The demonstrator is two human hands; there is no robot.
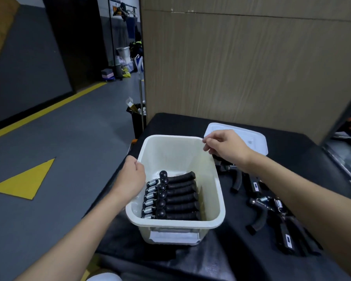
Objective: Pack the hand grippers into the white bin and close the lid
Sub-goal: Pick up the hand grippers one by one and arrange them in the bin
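Here the left hand (130,177) curls loosely over the left rim of the bin (218,191), fingers bent around the edge and gripping it. The right hand (224,147) is at the far right corner of the rim, thumb and fingertips pinched together there; whether they pinch the rim itself or only touch it cannot be told. Inside the bin lie seven grippers (178,199), packed side by side in one row against the near wall, springs to the left and black handles to the right. More grippers (272,211) lie loose on the black table (251,260) just right of the bin, overlapping, so their count is unclear, perhaps four or five. One white lid (251,138) lies flat on the table behind the right hand, beside the bin's far right corner.
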